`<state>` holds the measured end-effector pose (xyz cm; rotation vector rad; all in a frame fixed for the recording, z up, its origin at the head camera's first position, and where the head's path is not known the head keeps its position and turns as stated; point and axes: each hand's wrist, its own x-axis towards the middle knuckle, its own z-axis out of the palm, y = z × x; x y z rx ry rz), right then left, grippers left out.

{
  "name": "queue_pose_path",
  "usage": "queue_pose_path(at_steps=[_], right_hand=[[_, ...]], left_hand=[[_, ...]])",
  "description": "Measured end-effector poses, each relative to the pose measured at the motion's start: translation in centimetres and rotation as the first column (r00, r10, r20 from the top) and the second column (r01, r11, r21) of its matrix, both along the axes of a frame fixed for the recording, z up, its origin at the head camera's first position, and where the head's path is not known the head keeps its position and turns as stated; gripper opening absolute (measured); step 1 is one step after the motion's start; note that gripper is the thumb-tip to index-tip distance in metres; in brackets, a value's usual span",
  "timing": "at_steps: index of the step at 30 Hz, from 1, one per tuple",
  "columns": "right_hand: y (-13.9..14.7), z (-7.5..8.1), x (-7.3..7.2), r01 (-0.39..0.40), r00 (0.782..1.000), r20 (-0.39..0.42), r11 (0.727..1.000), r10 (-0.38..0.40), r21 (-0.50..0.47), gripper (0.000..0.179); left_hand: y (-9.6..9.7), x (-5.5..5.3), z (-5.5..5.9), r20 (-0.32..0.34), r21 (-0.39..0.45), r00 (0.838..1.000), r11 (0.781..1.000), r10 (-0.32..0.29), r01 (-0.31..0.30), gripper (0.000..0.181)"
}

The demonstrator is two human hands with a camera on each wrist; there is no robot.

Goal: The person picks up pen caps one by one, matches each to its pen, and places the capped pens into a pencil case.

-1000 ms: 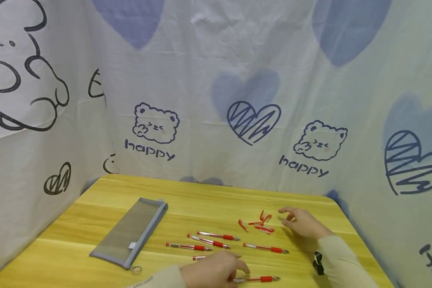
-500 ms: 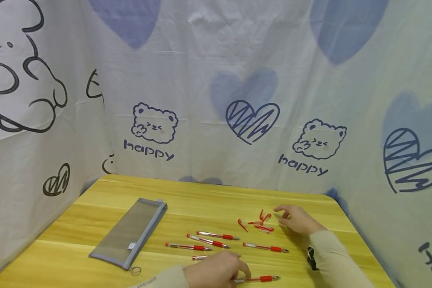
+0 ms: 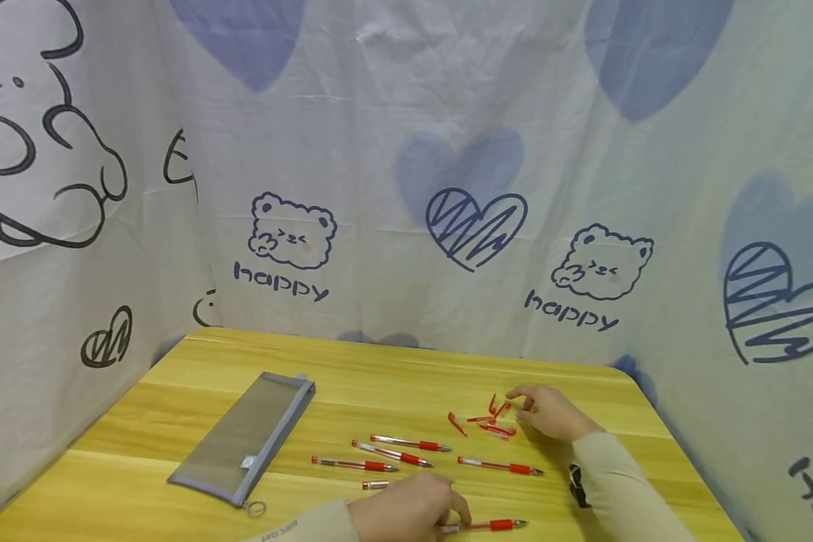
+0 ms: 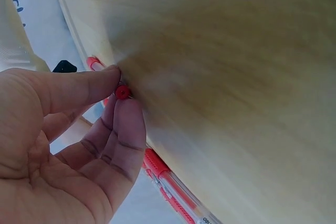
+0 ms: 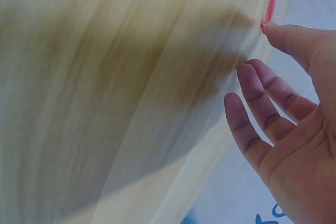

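My left hand (image 3: 403, 510) pinches a red gel pen (image 3: 501, 525) by its rear end at the table's near side; the tip points right. In the left wrist view, thumb and fingertips meet around the pen's red end plug (image 4: 123, 92). Beside a small cluster of red pen caps (image 3: 497, 431), my right hand (image 3: 552, 414) hovers with relaxed fingers spread apart. The right wrist view has the thumb close to one cap (image 5: 273, 3); whether they touch, I cannot tell. Under the left hand another pen (image 3: 375, 485) is partly hidden.
Several uncapped red pens lie mid-table, among them one pen (image 3: 409, 443) at the back and one pen (image 3: 501, 467) to the right. A grey mesh zip pouch (image 3: 237, 440) lies flat at the left. Printed cloth (image 3: 379, 301) surrounds the wooden table (image 3: 142, 452).
My right hand has moved left, closer to the red caps. The left hand has stayed nearly still with the pen in its fingers.
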<state>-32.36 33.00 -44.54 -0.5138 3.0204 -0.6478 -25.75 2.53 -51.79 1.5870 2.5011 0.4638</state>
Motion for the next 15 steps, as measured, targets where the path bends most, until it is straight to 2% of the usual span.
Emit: queue_pose_path(at_steps=[3, 6, 10, 13, 15], right_hand=[[-0.1, -0.1, -0.1, -0.001, 1.0, 0.001, 1.0, 0.001, 0.008, 0.034], [-0.1, -0.2, -0.2, 0.003, 1.0, 0.007, 1.0, -0.004, 0.007, 0.034], [-0.1, -0.3, -0.4, -0.001, 1.0, 0.004, 1.0, 0.001, 0.022, 0.032], [-0.2, -0.2, -0.5, 0.002, 1.0, 0.008, 1.0, -0.003, 0.028, 0.031], [-0.3, -0.3, -0.5, 0.006, 1.0, 0.013, 1.0, -0.006, 0.026, 0.031]], left_hand=[[0.0, 0.4, 0.5, 0.025, -0.002, 1.0, 1.0, 0.016, -0.016, 0.024], [-0.2, 0.3, 0.4, 0.048, 0.019, 0.999, 1.0, 0.009, -0.01, 0.026], [-0.7, 0.6, 1.0, 0.049, 0.029, 0.999, 1.0, 0.004, -0.005, 0.026], [-1.1, 1.3, 2.6, 0.059, 0.015, 0.998, 1.0, 0.018, -0.019, 0.025], [-1.4, 1.6, 3.3, 0.063, 0.012, 0.998, 1.0, 0.024, -0.025, 0.026]])
